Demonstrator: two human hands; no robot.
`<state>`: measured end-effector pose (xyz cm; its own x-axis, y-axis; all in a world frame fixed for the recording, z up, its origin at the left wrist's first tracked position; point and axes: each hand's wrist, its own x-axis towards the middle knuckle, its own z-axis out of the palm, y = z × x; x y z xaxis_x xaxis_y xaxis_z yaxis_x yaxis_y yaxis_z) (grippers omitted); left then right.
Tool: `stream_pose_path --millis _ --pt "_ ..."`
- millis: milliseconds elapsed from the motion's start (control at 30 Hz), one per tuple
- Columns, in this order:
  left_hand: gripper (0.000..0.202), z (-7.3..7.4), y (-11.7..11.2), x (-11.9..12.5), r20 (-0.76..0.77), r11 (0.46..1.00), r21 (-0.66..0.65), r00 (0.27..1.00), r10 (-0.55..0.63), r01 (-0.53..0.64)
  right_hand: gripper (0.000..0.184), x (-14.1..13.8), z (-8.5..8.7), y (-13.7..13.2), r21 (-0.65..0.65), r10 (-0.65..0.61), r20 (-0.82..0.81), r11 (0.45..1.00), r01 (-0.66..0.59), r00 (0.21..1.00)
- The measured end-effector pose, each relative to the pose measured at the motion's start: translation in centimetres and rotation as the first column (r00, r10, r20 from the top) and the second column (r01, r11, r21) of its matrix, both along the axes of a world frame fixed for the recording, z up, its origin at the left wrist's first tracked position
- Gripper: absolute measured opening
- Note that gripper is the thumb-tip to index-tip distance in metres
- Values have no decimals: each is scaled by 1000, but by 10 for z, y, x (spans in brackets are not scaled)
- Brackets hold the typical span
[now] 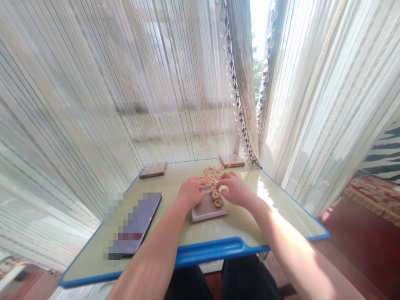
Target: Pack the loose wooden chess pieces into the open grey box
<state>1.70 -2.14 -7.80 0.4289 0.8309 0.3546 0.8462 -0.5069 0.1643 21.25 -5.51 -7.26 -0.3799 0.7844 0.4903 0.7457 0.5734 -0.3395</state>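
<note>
A shallow pale tray [204, 209] lies on the table in front of me. Inside it, along the right side, several round wooden game pieces [218, 203] with dark marks form a slanting row. Just beyond the tray's far edge, more round pieces with reddish marks [212, 181] are spread out. My left hand [191, 192] is at the tray's far left corner, fingers bent toward the loose pieces and apart from the thumb. On the other side, my right hand [233, 188] curves beside the row's far end, with a gap between thumb and forefinger. No piece shows clearly in either hand.
The yellowish table [250, 225] has a blue rim with a moulded blue groove [212, 250] nearest me. A dark-edged tablet, partly pixelated [146, 218], lies left. Flat boxes sit at the far left [153, 169] and far right [231, 161]. String curtains [175, 83] hang behind.
</note>
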Motion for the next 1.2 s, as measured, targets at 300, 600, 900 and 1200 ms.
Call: stream_pose_path --millis 300,600,900,1200 --pt "4 3 -9 10 -35 995 -27 995 -98 97 26 4 -2 4 -80 -141 25 987 143 990" --pt "15 6 -13 15 -88 995 -43 992 -90 86 23 3 0 3 -84 -126 30 988 128 992" --pt "17 4 -9 13 -96 994 -35 989 -109 107 23 4 -1 4 -74 -139 11 988 139 990" --pt "18 2 -8 12 13 995 -39 996 -90 91 22 3 -1 5 -75 -161 44 984 164 986"
